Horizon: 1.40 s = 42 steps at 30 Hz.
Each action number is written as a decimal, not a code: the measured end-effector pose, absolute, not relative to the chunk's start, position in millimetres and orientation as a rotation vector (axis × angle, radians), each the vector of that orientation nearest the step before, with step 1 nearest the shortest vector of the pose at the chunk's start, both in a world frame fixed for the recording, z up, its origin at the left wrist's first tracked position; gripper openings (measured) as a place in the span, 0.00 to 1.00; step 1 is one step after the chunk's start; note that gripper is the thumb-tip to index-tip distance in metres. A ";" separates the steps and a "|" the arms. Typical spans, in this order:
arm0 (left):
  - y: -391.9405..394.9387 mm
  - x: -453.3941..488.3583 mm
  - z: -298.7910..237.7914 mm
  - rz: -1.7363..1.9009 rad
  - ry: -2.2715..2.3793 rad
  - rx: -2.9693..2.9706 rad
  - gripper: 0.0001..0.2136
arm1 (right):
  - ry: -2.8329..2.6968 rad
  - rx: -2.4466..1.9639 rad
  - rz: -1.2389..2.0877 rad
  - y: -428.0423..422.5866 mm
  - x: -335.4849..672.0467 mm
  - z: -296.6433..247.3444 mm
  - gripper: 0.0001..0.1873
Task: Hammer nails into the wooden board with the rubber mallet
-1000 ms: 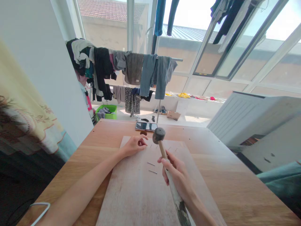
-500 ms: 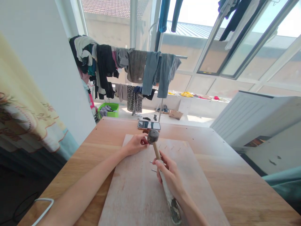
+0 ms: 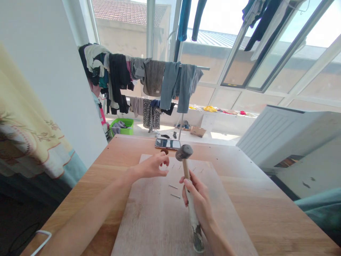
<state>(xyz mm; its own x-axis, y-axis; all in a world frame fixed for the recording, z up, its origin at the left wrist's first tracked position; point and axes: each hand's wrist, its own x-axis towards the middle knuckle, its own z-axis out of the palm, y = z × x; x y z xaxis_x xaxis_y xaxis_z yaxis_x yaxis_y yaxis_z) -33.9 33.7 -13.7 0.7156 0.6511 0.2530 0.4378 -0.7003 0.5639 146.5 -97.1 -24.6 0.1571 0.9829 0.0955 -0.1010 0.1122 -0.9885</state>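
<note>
My right hand is wrapped round the handle of a hammer, whose dark, thick head points away from me above the board. To its left, my left hand hovers over the far part of the board, fingers curled but apart, with nothing visible between them. Under both hands lies a pale wooden board. A row of several thin nails stands along its far side, partly hidden by my hand and the hammer. Two loose nails lie flat near the middle of the board.
On the wooden table, a phone lies beyond the board, with a small round brown thing beside it. Past the table are a rack of clothes, a green basket and a large white cabinet-like object at right.
My left hand has lifted off the board and moved slightly left, its fingers opening. The hammer has shifted right, away from it, and the two loose nails show more fully.
</note>
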 end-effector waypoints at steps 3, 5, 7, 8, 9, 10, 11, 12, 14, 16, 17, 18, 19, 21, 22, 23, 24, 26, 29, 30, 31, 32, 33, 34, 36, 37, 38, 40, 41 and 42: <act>11.9 -26.0 0.2 0.289 0.717 2.672 0.07 | -1.042 -1.115 1.051 -96.2 148.6 -24.6 0.18; 0.4 -18.0 2.0 0.146 0.715 2.755 0.05 | -1.041 -1.115 1.056 -96.1 148.8 -24.9 0.17; -5.1 -11.7 0.5 0.088 0.717 2.797 0.03 | -1.048 -1.120 1.065 -96.4 148.4 -25.2 0.18; -5.6 -10.2 0.0 0.076 0.715 2.806 0.02 | -1.052 -1.123 1.068 -96.7 148.1 -25.4 0.18; -4.6 -10.3 0.2 0.062 0.715 2.810 0.02 | -1.054 -1.126 1.069 -97.1 147.9 -25.6 0.19; -2.2 -11.9 1.4 0.042 0.724 2.807 0.02 | -1.056 -1.129 1.068 -97.4 147.7 -25.8 0.19; 1.2 -15.1 3.5 0.020 0.746 2.795 0.02 | -1.056 -1.129 1.067 -97.7 147.7 -26.0 0.20; 5.6 -19.9 6.2 0.007 0.782 2.773 0.02 | -1.055 -1.129 1.064 -97.8 147.8 -26.1 0.20; 16.3 -32.7 11.4 0.036 0.901 2.705 0.02 | -1.054 -1.131 1.060 -97.8 148.2 -26.2 0.21; 28.2 -47.1 13.8 0.129 1.028 2.614 0.03 | -1.059 -1.133 1.060 -97.4 148.7 -26.1 0.20; 33.9 -53.7 13.3 0.186 1.068 2.562 0.05 | -1.062 -1.135 1.061 -97.2 148.9 -25.9 0.19; 39.2 -59.2 11.7 0.236 1.082 2.511 0.07 | -1.064 -1.136 1.063 -97.1 148.9 -25.7 0.19; 43.7 -63.6 9.1 0.273 1.074 2.463 0.10 | -1.066 -1.136 1.066 -97.0 148.7 -25.5 0.18; 50.4 -68.2 2.7 0.321 1.026 2.394 0.12 | -1.069 -1.140 1.063 -97.0 148.1 -25.2 0.19; 52.6 -68.6 -0.5 0.341 1.003 2.377 0.11 | -1.072 -1.144 1.058 -97.2 147.8 -25.1 0.19; 54.0 -68.3 -3.4 0.364 0.983 2.374 0.10 | -1.077 -1.149 1.053 -97.3 147.4 -25.0 0.19; 54.9 -67.3 -5.7 0.393 0.963 2.380 0.09 | -1.083 -1.151 1.048 -97.5 147.1 -25.0 0.18; 55.6 -64.7 -8.8 0.450 0.933 2.412 0.09 | -1.091 -1.151 1.048 -97.7 146.6 -25.1 0.18; 55.0 -61.0 -11.2 0.473 0.908 2.486 0.09 | -1.083 -1.141 1.059 -97.7 146.1 -25.4 0.20; 54.3 -59.9 -11.8 0.471 0.909 2.508 0.09 | -1.078 -1.141 1.062 -97.6 145.9 -25.5 0.21; 53.5 -58.7 -12.4 0.470 0.918 2.525 0.09 | -1.072 -1.141 1.064 -97.6 145.7 -25.5 0.22; 52.5 -57.5 -13.1 0.467 0.931 2.540 0.08 | -1.066 -1.140 1.065 -97.6 145.5 -25.5 0.22; 51.4 -56.1 -13.7 0.465 0.947 2.552 0.08 | -1.062 -1.139 1.067 -97.8 145.2 -25.5 0.23; 50.4 -54.6 -14.4 0.466 0.959 2.561 0.08 | -1.059 -1.139 1.069 -98.0 144.9 -25.4 0.23; 49.0 -51.5 -16.3 0.486 0.951 2.569 0.08 | -1.060 -1.136 1.072 -98.6 144.3 -25.4 0.22; 48.8 -50.1 -17.8 0.509 0.927 2.563 0.08 | -1.063 -1.137 1.074 -98.9 144.0 -25.4 0.22; 49.1 -48.8 -19.6 0.546 0.898 2.545 0.08 | -1.065 -1.138 1.076 -99.1 143.7 -25.4 0.22; 50.7 -47.0 -24.3 0.631 0.847 2.469 0.09 | -1.068 -1.139 1.085 -99.2 143.0 -25.6 0.22; 51.7 -46.7 -26.8 0.666 0.837 2.414 0.09 | -1.070 -1.137 1.092 -99.2 142.7 -25.7 0.22; 52.6 -46.7 -29.2 0.692 0.840 2.355 0.09 | -1.075 -1.135 1.101 -99.1 142.4 -25.8 0.21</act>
<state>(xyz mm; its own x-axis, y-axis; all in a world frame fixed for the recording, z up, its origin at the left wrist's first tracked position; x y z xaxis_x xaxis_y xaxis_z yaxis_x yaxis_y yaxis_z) -46.7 52.6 -29.2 0.6737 0.6838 0.2802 0.4062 -0.6594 0.6326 142.4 -99.1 -25.8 0.1354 0.9881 0.0734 -0.0972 0.0870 -0.9915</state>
